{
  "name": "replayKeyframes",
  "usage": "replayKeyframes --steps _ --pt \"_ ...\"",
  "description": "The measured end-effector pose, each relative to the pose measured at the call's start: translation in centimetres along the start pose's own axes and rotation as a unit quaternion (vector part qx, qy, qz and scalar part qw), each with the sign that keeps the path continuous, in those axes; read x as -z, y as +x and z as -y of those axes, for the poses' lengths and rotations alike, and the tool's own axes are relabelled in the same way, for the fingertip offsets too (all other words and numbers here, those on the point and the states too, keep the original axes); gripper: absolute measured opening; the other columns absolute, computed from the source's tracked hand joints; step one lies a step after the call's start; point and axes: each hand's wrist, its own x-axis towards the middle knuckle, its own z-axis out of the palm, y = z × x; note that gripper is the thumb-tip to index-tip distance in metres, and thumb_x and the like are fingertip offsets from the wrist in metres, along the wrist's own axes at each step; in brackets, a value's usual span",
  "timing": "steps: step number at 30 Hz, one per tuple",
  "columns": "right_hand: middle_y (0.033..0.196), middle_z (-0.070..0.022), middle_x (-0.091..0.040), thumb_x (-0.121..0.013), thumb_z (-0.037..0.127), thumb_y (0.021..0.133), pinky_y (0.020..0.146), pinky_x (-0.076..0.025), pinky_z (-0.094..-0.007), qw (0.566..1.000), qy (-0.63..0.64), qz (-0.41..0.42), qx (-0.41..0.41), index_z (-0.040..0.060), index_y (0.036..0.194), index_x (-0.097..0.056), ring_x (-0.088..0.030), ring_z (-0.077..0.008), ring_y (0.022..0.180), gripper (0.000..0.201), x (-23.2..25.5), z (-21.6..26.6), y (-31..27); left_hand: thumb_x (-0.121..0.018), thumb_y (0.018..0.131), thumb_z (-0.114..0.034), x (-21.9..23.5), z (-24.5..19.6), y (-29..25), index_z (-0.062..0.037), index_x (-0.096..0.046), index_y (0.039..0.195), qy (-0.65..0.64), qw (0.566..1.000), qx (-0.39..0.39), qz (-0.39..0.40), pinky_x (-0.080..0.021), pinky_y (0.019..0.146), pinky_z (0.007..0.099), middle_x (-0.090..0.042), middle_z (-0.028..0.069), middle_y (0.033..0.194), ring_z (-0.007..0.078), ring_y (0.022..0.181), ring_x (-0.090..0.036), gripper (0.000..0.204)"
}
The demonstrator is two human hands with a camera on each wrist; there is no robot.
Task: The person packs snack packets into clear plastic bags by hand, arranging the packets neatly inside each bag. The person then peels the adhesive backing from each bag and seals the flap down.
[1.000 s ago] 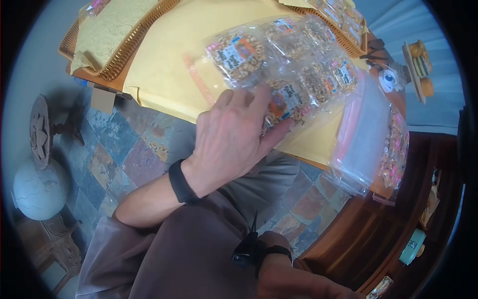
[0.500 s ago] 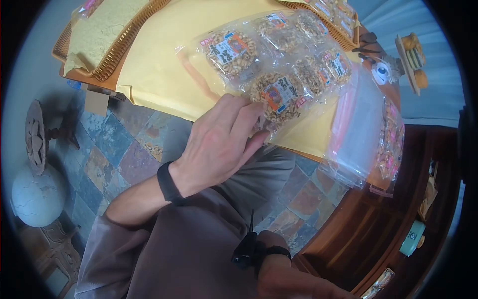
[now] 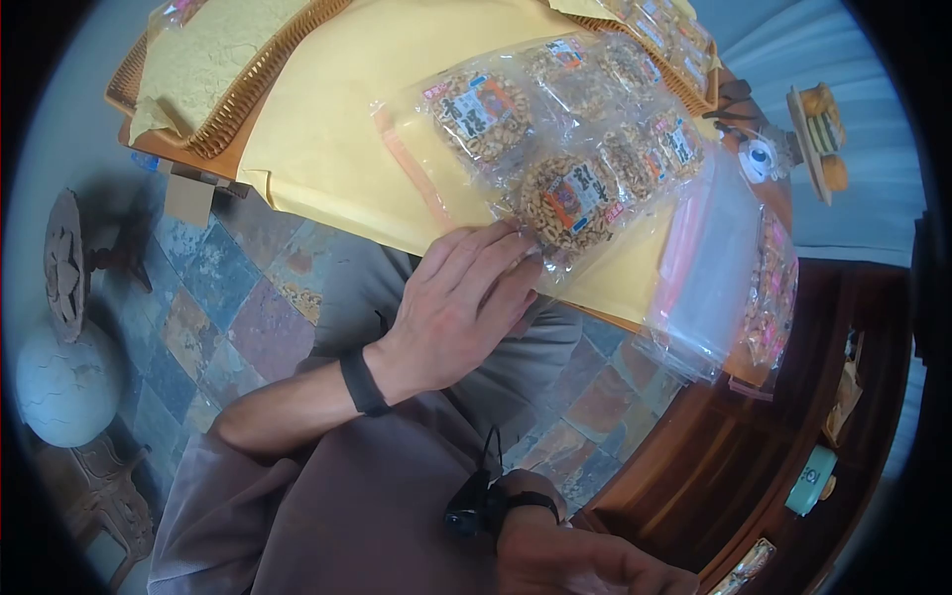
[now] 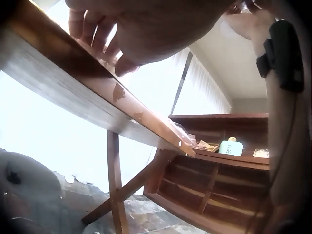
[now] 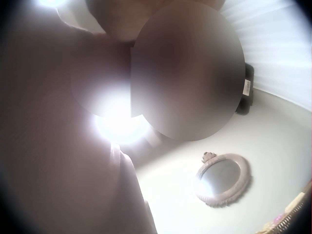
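Note:
In the head view my left hand (image 3: 451, 312) is at the near edge of a large clear plastic bag (image 3: 416, 164), its bent fingers over the bag's rim and the thumb tucked below, pinching it. Several round, individually wrapped snack packs (image 3: 570, 203) with printed labels lie flat inside this bag. The left wrist view has the same hand from below, fingers (image 4: 92, 29) along the wooden table edge. My right hand (image 3: 595, 567) is held low over my lap, apart from the table, with nothing visible in it; its fingers are loosely bent.
A yellow sheet (image 3: 327, 129) covers the table. Paper-lined wicker baskets stand at the back left (image 3: 223, 124) and back right. Flat plastic bags (image 3: 694, 268) and a pink-printed snack pack (image 3: 769, 297) lie at the right end. Beyond stands a dark wooden shelf (image 3: 714, 466) with a green tin (image 3: 811, 481).
My left hand has slid off the snack packs toward the bag's near edge, and its spread thumb and fingers have drawn together. The right hand has shifted slightly; its fingers show more.

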Motion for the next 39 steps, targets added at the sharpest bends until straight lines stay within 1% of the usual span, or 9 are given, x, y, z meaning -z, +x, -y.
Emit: replayKeyframes --steps 6,11,18,20,21,24,27,37,39 --pt "0.103 -0.0013 -0.048 -0.066 0.005 0.095 0.076 -0.045 -0.0311 0.993 -0.108 0.029 -0.026 0.0075 0.133 -0.054 -0.050 -0.0176 0.096 0.040 0.2 1.3 -0.4 -0.079 0.080 -0.004 -1.1 0.3 -1.6 -0.0014 -0.065 0.113 -0.017 0.999 0.001 0.028 -0.043 0.110 0.0566 -0.060 0.0154 0.127 0.0397 0.127 -0.058 0.036" --pt "0.115 -0.0081 -0.051 -0.065 0.004 0.094 0.089 -0.046 -0.0346 0.987 0.034 -0.012 0.154 -0.0001 0.141 -0.048 -0.051 -0.0219 0.109 0.050 -2.1 -2.1 1.8 -0.076 0.081 -0.003 -0.8 0.2 -1.7 0.0009 -0.066 0.112 0.021 0.999 -0.018 0.037 -0.040 0.113 0.0584 -0.058 0.0169 0.131 0.0418 0.135 -0.054 0.033" --pt "0.129 -0.0115 -0.051 -0.063 0.000 0.093 0.093 -0.045 -0.0357 0.993 0.005 0.078 0.089 -0.0032 0.132 -0.051 -0.051 -0.0236 0.118 0.041 0.5 0.2 0.9 -0.074 0.080 0.000 0.2 0.5 -1.8 -0.0001 -0.067 0.110 -0.027 0.998 -0.014 0.049 -0.038 0.114 0.0605 -0.061 0.0158 0.131 0.0410 0.135 -0.054 0.031" --pt "0.120 -0.0161 -0.064 -0.065 0.002 0.094 0.086 -0.054 -0.0358 0.956 -0.240 0.142 0.091 -0.0045 0.123 -0.058 -0.063 -0.0259 0.109 0.031 0.9 0.9 0.9 -0.073 0.079 0.001 1.1 0.7 -2.3 -0.0009 -0.068 0.110 -0.047 0.997 -0.009 0.053 -0.037 0.115 0.0610 -0.062 0.0151 0.130 0.0406 0.135 -0.055 0.031" --pt "0.120 -0.0161 -0.064 -0.065 0.002 0.094 0.086 -0.054 -0.0358 0.955 -0.241 0.146 0.092 -0.0045 0.123 -0.058 -0.063 -0.0259 0.109 0.031 0.7 0.6 0.7 -0.073 0.079 0.002 1.5 0.9 -2.5 -0.0016 -0.068 0.110 -0.046 0.998 -0.021 0.047 -0.036 0.116 0.0616 -0.063 0.0148 0.128 0.0402 0.133 -0.056 0.031" --pt "0.097 -0.0002 -0.067 -0.056 0.021 0.103 0.075 -0.047 -0.0355 0.954 -0.215 -0.003 0.207 0.0101 0.119 -0.060 -0.058 -0.0208 0.091 0.020 -0.5 -0.1 0.3 -0.071 0.079 0.003 2.1 1.0 -2.8 -0.0028 -0.069 0.109 -0.043 0.998 -0.033 0.030 -0.033 0.117 0.0625 -0.065 0.0145 0.126 0.0393 0.130 -0.059 0.031" --pt "0.107 -0.0023 -0.065 -0.057 0.018 0.102 0.074 -0.048 -0.0345 0.970 -0.110 0.031 0.213 0.0098 0.129 -0.052 -0.060 -0.0192 0.097 0.028 -0.3 1.3 0.9 -0.070 0.079 0.004 3.1 1.5 -2.8 -0.0039 -0.070 0.108 -0.038 0.999 -0.026 0.023 -0.031 0.118 0.0627 -0.065 0.0143 0.126 0.0387 0.129 -0.060 0.030" --pt "0.108 -0.0097 -0.066 -0.057 0.020 0.101 0.079 -0.050 -0.0379 0.917 -0.303 0.196 0.172 0.0051 0.136 -0.046 -0.062 -0.0239 0.098 0.040 4.1 1.0 0.8 -0.072 0.076 0.006 3.0 1.5 -3.1 -0.0062 -0.070 0.104 -0.046 0.999 -0.010 0.006 -0.030 0.118 0.0656 -0.065 0.0122 0.123 0.0379 0.129 -0.059 0.031" --pt "0.109 -0.0111 -0.066 -0.057 0.021 0.101 0.080 -0.050 -0.0386 0.901 -0.340 0.215 0.165 0.0042 0.138 -0.045 -0.063 -0.0249 0.098 0.042 5.1 1.7 0.8 -0.074 0.074 0.002 3.4 1.5 -2.8 -0.0064 -0.073 0.102 -0.034 0.999 -0.010 -0.002 -0.032 0.120 0.0589 -0.067 0.0086 0.121 0.0308 0.131 -0.059 0.029"
